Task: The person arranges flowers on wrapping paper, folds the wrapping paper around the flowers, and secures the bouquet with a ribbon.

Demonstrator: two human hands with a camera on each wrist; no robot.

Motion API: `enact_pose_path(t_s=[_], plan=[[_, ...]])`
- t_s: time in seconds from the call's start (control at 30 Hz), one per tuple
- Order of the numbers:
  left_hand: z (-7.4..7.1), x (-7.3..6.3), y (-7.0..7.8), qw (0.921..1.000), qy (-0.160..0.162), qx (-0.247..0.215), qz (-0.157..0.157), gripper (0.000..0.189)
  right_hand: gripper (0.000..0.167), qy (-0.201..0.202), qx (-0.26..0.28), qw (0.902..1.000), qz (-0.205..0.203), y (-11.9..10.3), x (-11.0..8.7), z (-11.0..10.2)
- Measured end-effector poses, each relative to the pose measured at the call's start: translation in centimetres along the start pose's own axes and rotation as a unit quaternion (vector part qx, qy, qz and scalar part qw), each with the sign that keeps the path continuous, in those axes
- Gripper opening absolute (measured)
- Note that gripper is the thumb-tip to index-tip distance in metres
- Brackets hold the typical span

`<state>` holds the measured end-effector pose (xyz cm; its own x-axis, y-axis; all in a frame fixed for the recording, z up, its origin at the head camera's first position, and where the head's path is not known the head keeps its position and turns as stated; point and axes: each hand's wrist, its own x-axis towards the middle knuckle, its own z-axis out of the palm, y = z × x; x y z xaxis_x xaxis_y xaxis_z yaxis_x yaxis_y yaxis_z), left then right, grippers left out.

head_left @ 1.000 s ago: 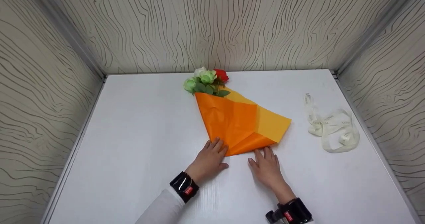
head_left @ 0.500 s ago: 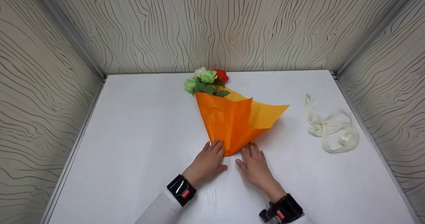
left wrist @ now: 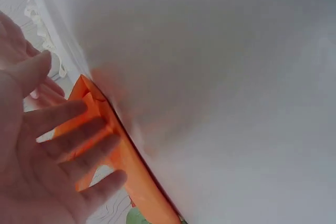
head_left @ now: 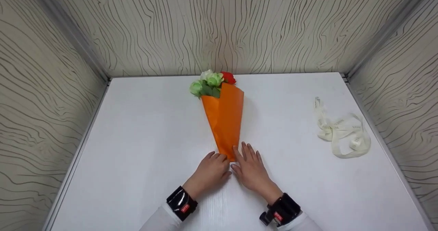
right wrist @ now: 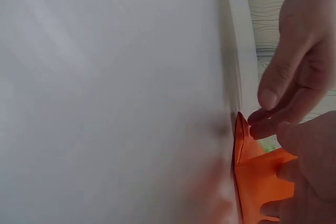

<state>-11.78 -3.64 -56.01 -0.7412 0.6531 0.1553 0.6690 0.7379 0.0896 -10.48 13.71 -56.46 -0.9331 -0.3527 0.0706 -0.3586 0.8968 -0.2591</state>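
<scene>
A bouquet lies on the white table, its green flowers (head_left: 214, 79), white flower (head_left: 206, 74) and red flower (head_left: 228, 77) showing above a cone of orange wrapping paper (head_left: 230, 118). My left hand (head_left: 212, 169) touches the left side of the cone's narrow bottom end, fingers spread and nearly straight in the left wrist view. On the other side, my right hand (head_left: 252, 169) rests with extended fingers, index fingertip on the paper near the bottom tip. The flower stems are hidden inside the wrap. In the right wrist view the orange paper (right wrist: 265, 182) shows a folded tip between both hands.
A loose cream ribbon (head_left: 349, 135) with printed lettering lies in a tangle on the right of the table. Wood-patterned panels (head_left: 219, 29) stand behind and at both sides of the white tabletop (head_left: 137, 128).
The paper's right flap has folded over leftward across the bouquet, hiding the yellow inner side and narrowing the cone. My right hand has moved left with it; the left hand has shifted slightly down.
</scene>
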Motion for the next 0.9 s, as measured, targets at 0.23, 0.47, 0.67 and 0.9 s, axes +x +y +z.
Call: enact_pose_path(t_s=[0.23,0.47,0.67,0.9], plan=[[-0.6,0.7,-0.6,0.9919,0.115,0.004,0.055,0.02,0.058,-0.009,-0.004,0.9998,-0.019,-0.4,0.6,0.5],[0.4,1.4,-1.5,0.9964,0.066,0.049,0.019,0.048,0.058,-0.024,0.004,0.999,-0.039,-0.6,1.0,0.8],[1.1,1.3,-2.1,0.9986,0.023,0.04,-0.028,0.064,0.061,-0.05,0.027,0.9971,-0.052,-0.1,1.2,0.7],[1.1,1.3,-2.4,0.9963,-0.008,0.049,-0.07,0.074,0.054,-0.014,0.002,0.9981,-0.06,1.1,3.1,0.4]])
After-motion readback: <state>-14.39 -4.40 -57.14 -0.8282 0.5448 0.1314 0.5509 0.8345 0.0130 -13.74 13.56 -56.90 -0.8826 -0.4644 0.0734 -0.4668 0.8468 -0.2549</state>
